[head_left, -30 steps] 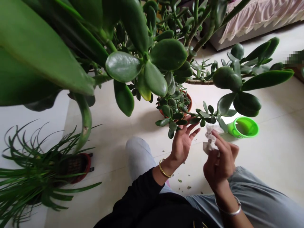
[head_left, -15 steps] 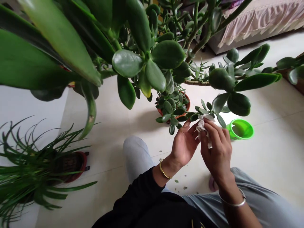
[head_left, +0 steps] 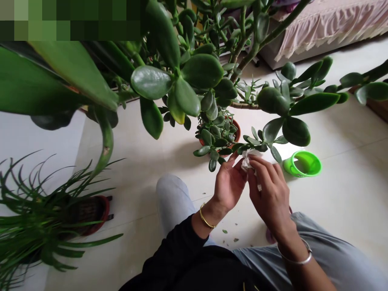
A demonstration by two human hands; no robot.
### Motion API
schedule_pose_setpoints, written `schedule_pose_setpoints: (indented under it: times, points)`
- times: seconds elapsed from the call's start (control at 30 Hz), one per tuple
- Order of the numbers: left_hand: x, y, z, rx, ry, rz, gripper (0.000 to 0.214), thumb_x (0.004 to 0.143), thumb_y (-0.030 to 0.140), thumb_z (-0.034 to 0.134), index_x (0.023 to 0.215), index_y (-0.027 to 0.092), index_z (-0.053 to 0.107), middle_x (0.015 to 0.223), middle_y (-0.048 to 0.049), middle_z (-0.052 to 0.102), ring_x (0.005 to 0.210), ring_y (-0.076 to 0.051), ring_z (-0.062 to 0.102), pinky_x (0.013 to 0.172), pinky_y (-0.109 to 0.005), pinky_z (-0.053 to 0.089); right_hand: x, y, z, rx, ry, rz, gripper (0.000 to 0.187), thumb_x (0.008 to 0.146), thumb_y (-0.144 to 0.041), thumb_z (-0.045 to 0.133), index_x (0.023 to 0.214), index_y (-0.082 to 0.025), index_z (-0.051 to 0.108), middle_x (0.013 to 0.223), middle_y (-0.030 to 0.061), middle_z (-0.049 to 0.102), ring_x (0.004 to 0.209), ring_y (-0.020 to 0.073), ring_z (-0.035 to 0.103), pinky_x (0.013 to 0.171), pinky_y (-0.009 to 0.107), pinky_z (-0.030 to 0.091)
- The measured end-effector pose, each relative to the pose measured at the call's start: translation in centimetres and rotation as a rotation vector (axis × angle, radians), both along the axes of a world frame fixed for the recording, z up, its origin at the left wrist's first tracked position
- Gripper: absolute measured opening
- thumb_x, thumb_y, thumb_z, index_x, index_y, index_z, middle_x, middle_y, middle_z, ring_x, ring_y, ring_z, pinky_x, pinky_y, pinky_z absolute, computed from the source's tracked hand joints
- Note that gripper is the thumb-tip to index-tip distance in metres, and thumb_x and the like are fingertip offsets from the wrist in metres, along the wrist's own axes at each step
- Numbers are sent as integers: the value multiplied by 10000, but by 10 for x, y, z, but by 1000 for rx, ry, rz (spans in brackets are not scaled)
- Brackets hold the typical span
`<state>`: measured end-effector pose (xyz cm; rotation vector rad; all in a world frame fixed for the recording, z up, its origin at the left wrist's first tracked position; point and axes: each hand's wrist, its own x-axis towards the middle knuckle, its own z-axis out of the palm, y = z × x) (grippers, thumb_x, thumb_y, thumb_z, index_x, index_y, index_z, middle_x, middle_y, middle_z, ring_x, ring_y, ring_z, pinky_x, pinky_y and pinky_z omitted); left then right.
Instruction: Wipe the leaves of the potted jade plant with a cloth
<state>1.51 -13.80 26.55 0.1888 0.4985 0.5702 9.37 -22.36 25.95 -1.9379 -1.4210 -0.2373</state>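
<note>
Below the low leafy branch, my right hand [head_left: 270, 190] pinches a crumpled white tissue [head_left: 247, 160] against small leaves [head_left: 256, 139] of a jade plant. My left hand [head_left: 229, 185] is beside it, palm turned up, fingers stretched toward the same leaves and the tissue. Its fingertips are partly hidden, and I cannot tell whether they grip a leaf. The larger jade plant [head_left: 203, 70] spreads its thick glossy leaves overhead. Behind my hands, a smaller jade plant stands in a terracotta pot [head_left: 238, 129].
A bright green bucket [head_left: 317, 163] stands on the tiled floor right of my hands. At left is a spiky long-leaved plant [head_left: 39, 210] in a red pot [head_left: 104, 214]. Leaf bits [head_left: 224, 231] lie between my legs. A pink-skirted bed [head_left: 330, 28] is at the back right.
Both hands and the tissue sit slightly farther left in view, as do the plants and bucket, so the camera has turned a little right. The tissue stays in my right hand.
</note>
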Motion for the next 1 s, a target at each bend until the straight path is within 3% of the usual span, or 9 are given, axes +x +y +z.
schedule_pose_setpoints:
  times: [0.1,0.2,0.33,0.47,0.57,0.7,0.87,1.0]
  points:
    - [-1,2,1,79,0,-21,376,907,339,601,1231,184,710,1191,-112,774,1209,-277,691,1059,-388,496,-4,-8,-1,49,52,72,298,988,-92,596,1269,-183,633,1275,131,748,991,238,641,841,375,551]
    - [-3,0,1,101,11,0,372,884,329,642,1230,198,683,1256,-124,762,1312,-284,662,1089,-375,482,-3,-21,-5,178,141,69,287,970,-87,599,1230,-195,655,1189,120,757,999,229,679,857,367,547]
    - [-4,-11,-2,52,28,15,382,880,281,664,1256,223,633,1261,-117,764,1287,-245,686,1161,-389,444,9,-37,-15,415,319,-188,163,1015,-210,549,1076,-208,700,1006,70,739,935,219,685,831,364,525]
    - [1,-28,-10,30,78,-56,234,867,269,686,1087,192,690,1228,-111,767,1256,-256,690,1174,-428,443,28,-40,-25,650,545,-501,214,1021,-369,586,1035,-203,721,958,46,683,915,222,653,840,380,492]
    - [13,-35,-17,87,89,-131,275,858,268,711,1121,191,738,1368,-110,714,1413,-285,584,1197,-431,421,38,-34,-31,611,618,-505,237,1028,-378,594,1116,-205,730,1026,55,698,971,234,679,868,390,515]
    - [33,-35,-18,139,74,-72,343,866,268,735,1209,248,745,1497,-57,641,1539,-266,455,1243,-407,373,41,-23,-35,485,435,-328,259,1041,-279,568,1226,-205,733,1214,113,722,1170,277,677,1019,476,522]
    - [46,-36,-15,251,-10,-45,260,927,300,677,1171,231,737,1403,-65,698,1440,-258,556,1214,-376,404,40,-16,-33,292,131,-205,355,991,-156,625,1320,-248,722,1272,98,757,1115,263,663,957,446,533]
    - [46,-38,-17,248,15,-35,261,940,318,665,1174,220,731,1300,-62,740,1357,-253,619,1188,-368,434,40,-15,-31,210,37,-147,472,966,-101,646,1408,-263,678,1340,86,748,1076,241,633,932,404,528]
